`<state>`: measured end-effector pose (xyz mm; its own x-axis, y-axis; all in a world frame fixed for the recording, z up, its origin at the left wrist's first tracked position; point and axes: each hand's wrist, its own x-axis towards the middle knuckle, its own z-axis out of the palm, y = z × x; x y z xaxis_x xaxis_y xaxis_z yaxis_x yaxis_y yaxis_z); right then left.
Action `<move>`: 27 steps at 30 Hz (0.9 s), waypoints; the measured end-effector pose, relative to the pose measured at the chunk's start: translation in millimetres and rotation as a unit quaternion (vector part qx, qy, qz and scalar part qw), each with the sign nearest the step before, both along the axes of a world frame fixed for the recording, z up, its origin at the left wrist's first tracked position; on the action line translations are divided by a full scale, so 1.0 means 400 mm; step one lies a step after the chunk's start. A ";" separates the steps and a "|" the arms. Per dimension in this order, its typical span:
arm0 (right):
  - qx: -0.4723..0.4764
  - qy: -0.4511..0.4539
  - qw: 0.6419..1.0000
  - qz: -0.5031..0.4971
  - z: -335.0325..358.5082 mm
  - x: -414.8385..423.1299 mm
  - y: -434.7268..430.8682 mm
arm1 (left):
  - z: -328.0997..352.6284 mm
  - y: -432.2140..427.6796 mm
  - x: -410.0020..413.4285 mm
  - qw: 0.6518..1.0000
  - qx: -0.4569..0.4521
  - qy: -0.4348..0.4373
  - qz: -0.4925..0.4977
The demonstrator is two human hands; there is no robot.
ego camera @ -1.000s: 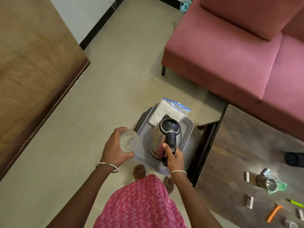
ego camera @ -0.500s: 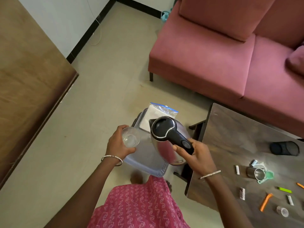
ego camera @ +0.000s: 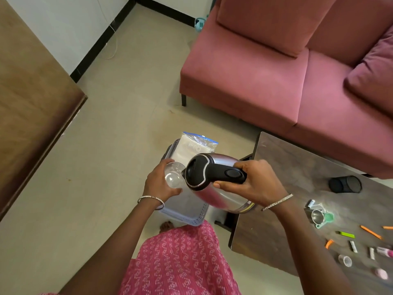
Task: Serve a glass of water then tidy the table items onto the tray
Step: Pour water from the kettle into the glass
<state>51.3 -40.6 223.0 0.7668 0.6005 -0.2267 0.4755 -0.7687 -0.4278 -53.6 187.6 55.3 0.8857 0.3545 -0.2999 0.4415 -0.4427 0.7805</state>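
Head view: left hand (ego camera: 158,183) wraps the clear glass (ego camera: 173,177), held above the grey tray (ego camera: 187,207) on the floor. Right hand (ego camera: 253,183) grips the handle of the steel kettle (ego camera: 214,184), tilted, spout at the glass rim. Small items lie scattered on the dark table (ego camera: 297,177) to the right.

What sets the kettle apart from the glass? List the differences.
The kettle is opaque steel with a black lid and handle; the glass is clear. The kettle is much bigger than the glass. The kettle is tilted, spout toward the glass, gripped at its handle by the right hand; the left hand holds the glass round its side. Both are held above the tray.
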 end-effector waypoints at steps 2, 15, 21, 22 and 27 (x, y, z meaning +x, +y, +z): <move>-0.018 -0.006 1.000 0.007 0.005 -0.004 0.011 | 0.001 -0.006 -0.003 1.000 0.001 -0.004 -0.004; -0.069 -0.017 0.996 0.047 0.014 -0.017 0.037 | -0.007 -0.007 -0.030 1.000 -0.020 -0.008 0.003; -0.064 -0.018 0.997 0.047 0.019 -0.023 0.028 | -0.003 -0.003 -0.039 1.000 -0.015 -0.013 0.011; -0.064 -0.018 0.997 0.047 0.020 -0.025 0.027 | -0.002 -0.003 -0.039 1.000 -0.013 -0.014 0.011; -0.063 -0.018 0.997 0.043 0.019 -0.025 0.026 | -0.001 -0.007 -0.038 1.000 -0.009 -0.014 0.015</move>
